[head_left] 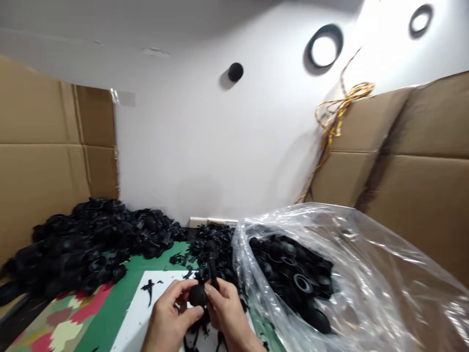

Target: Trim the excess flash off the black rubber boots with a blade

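My left hand [174,313] is closed on a small round black part [198,296], held between thumb and fingers above a white sheet [135,313]. Close against it, my right hand [229,310] grips a slim dark tool [212,271] that points up and away; its working end is hidden. Dark strips and scraps lie on the sheet under both hands. Beyond them is a heap of black shavings [210,244].
A large pile of black rubber-like pieces [106,234] covers the left. At right, a clear plastic bag [351,274] holds round black parts [293,269]. Cardboard panels [44,137] flank both sides. Tied yellow cord [337,112] hangs at right. Black rings [311,51] are on the white wall.
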Motion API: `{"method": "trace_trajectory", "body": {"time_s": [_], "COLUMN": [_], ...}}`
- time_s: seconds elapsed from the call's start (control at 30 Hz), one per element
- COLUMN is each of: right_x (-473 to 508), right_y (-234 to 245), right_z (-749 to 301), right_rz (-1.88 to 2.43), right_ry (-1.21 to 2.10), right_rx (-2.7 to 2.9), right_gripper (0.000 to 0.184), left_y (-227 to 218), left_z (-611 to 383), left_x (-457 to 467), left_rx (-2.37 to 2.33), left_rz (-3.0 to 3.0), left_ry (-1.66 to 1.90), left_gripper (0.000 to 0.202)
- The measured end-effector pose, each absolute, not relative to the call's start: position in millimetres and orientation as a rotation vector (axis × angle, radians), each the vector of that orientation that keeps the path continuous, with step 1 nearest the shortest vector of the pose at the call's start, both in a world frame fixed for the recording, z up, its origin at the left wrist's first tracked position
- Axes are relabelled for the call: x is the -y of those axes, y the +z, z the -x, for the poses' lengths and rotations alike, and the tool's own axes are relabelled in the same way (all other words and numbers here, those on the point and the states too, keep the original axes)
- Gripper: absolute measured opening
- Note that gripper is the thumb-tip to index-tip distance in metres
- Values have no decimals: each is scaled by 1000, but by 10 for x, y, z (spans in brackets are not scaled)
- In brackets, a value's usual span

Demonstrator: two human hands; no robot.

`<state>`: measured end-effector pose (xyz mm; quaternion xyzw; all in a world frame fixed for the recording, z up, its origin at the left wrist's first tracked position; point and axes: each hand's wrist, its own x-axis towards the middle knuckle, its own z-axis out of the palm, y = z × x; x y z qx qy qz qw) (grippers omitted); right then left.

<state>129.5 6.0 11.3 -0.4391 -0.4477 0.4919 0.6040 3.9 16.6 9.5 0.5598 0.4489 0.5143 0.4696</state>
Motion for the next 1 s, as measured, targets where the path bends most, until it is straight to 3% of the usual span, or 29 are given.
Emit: {"method": "trace_trajectory", "body": {"time_s": [0.27,0.4,0.47,0.6,0.8,1.0], "right_x": [98,175,169,133,130,159], "right_y": [412,562,574,459,327,421], "right_z": [-1676,-2297,-2590,-2868,-2850,-2702], "right_rz": [1127,1581,1839,1948,1936,1821], "right_ry": [23,-329,-293,-130,-26,-12], "right_rx": [1323,953,879,943,968,1002], "right_gripper": [13,28,31,24,30,40], "left_y": [35,54,33,-45,81,387], "left_z": [3,-31,-42,-31,-158,-590], "left_x": [-303,-288,-306,-334,-251,-341], "left_rx": [-1184,-1188,-1212,-1259,-1307,-1371], "left_rz": [-1211,-1198,-1211,-1285,-1564,-1810], "left_ry": [1346,1340,1332,1311,1161,1078], "left_gripper": [35,33,33,30,13,18]}}
